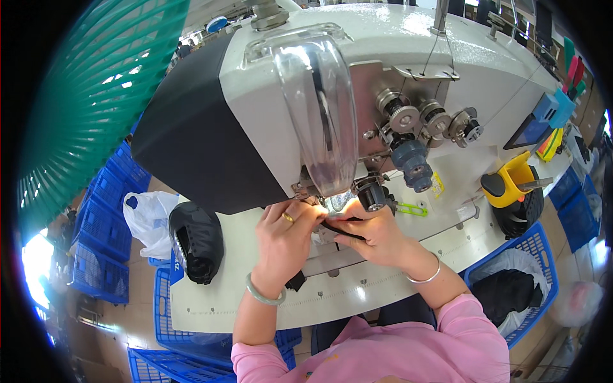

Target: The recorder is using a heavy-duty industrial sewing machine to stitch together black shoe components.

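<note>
- A white-and-black, metal-bodied sewing machine (pixel 364 38) fills the upper middle of the frame, over the work.
- A pale, smooth, scale-marked table top (pixel 383 281) spreads beneath it, across the centre and lower middle.
- A tall, clear plastic guard (pixel 319 115) hangs at upper centre, just above the fingers.
- The person's left hand (pixel 284 233), left of centre, has its thumb and fingers drawn together at the lit sewing spot; glare hides the tips, so whether they pinch anything cannot be told.
- The person's right hand (pixel 377 233), right of centre, is curled nearly closed, with the dark work between thumb and forefinger.
- The narrow, black, fabric-like strip (pixel 341 231) lies at the centre, running from the right hand's grip toward the sewing spot. It looks light, soft and bendy — likely to buckle if pushed, unlikely to break. A flat pinch near its edges should suit it best, fingertips clear of the needle area.
</note>
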### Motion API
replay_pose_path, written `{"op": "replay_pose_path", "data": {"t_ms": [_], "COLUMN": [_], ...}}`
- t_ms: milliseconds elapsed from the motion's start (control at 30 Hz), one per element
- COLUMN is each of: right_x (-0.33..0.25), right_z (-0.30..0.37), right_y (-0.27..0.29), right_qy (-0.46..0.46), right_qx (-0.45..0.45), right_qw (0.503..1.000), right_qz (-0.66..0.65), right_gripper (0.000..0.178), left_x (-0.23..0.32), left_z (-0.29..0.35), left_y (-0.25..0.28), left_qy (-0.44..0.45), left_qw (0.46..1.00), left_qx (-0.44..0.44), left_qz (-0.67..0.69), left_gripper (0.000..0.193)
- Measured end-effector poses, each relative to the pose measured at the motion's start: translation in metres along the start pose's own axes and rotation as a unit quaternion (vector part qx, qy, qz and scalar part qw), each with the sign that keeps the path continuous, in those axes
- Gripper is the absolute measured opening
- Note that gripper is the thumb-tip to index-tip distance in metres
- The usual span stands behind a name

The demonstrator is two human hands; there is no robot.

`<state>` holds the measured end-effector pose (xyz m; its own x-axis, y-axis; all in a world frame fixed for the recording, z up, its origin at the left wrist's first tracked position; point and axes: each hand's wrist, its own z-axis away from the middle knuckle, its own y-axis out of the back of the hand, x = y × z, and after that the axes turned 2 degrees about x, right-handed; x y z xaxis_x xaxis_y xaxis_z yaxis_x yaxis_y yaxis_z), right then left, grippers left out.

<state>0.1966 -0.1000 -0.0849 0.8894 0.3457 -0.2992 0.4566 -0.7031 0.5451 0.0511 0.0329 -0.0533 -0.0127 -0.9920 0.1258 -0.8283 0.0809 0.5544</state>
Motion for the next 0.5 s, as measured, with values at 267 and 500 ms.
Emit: {"op": "replay_pose_path", "data": {"t_ms": [267,500], "right_x": [0.002,0.001], "right_z": [0.004,0.009], "right_y": [0.008,0.010], "right_qy": [0.017,0.023], "right_qx": [-0.029,-0.031], "right_qw": [0.999,0.994], "right_qz": [0.024,0.103], "right_gripper": [0.027,0.038], "left_x": [0.003,0.009], "left_z": [0.004,0.005], "left_y": [0.009,0.007], "left_qy": [-0.085,-0.059], "left_qw": [0.995,0.997], "left_qx": [-0.036,-0.040], "left_qz": [-0.025,-0.034], "left_gripper": [0.026,0.027]}}
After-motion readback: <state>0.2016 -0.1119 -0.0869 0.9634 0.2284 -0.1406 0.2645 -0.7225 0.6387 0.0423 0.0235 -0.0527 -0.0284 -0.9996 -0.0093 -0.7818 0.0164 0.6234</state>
